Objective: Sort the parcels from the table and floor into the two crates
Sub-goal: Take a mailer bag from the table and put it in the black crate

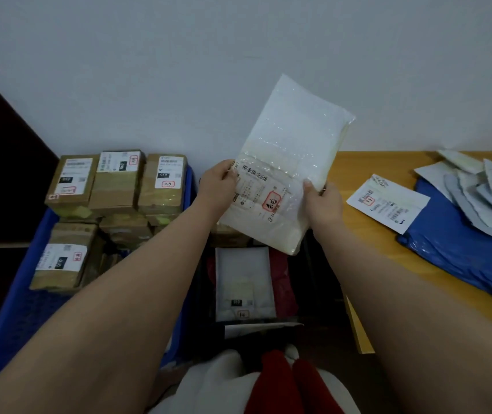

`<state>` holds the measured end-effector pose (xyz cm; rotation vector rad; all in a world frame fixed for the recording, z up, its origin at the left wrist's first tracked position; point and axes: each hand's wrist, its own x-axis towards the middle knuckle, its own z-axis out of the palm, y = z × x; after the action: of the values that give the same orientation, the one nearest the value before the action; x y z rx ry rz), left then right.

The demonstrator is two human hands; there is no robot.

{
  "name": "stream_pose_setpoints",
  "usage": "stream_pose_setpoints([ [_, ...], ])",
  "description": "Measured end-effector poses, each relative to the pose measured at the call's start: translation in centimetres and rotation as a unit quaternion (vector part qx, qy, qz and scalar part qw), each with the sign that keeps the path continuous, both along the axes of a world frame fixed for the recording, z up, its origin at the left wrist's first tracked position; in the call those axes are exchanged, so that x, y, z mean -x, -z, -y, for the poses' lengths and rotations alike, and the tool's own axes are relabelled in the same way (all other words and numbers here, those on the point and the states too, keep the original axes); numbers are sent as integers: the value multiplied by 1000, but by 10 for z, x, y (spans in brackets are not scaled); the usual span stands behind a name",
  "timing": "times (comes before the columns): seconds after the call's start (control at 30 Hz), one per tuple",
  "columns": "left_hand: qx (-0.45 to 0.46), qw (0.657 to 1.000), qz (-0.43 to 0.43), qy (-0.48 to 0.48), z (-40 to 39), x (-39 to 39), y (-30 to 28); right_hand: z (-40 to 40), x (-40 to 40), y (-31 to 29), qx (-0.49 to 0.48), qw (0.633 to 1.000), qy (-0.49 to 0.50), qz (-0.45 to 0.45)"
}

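Note:
I hold a white bubble mailer (291,150) upright in front of me, its label with a barcode and a red stamp facing me. My left hand (216,182) pinches its left edge beside the label. My right hand (322,201) grips its lower right edge. Under the mailer stands a dark crate (313,282) holding a white padded parcel (243,282) and a red soft parcel (283,279). To the left, a blue crate (14,297) is packed with several brown cardboard boxes (116,180) bearing white labels.
A wooden table (373,234) stands on the right with a blue plastic parcel (463,246), a white shipping label (388,201) and several grey mailers (484,189) on it. A pale wall runs behind. A dark door panel is at far left.

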<state>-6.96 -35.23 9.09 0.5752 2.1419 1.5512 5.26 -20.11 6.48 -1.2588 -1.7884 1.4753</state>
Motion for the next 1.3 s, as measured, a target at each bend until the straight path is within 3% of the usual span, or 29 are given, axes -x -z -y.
stream_pose_setpoints([
  [0.2,-11,1000,12,1,-2,-3,-2,-5,-3,-5,8,1000,-1,-6],
  [0.4,17,999,-36,5,-6,3,-3,-5,-2,0,48,998,24,-12],
  [0.5,18,998,-37,-52,-7,7,0,-6,0,3,79,994,72,-21],
  [0.6,-18,994,16,-106,-5,2,6,-9,3,4,113,986,117,-31],
  [0.73,-17,994,109,-26,-7,-10,15,-7,8,5,165,976,130,-57],
  [1.0,-35,996,81,11,-13,-3,14,-2,15,9,270,943,118,-154],
  [1.17,17,997,77,26,6,7,29,-6,14,30,265,940,198,-80],
  [1.3,95,991,85,40,28,5,53,10,11,55,285,944,165,4],
])
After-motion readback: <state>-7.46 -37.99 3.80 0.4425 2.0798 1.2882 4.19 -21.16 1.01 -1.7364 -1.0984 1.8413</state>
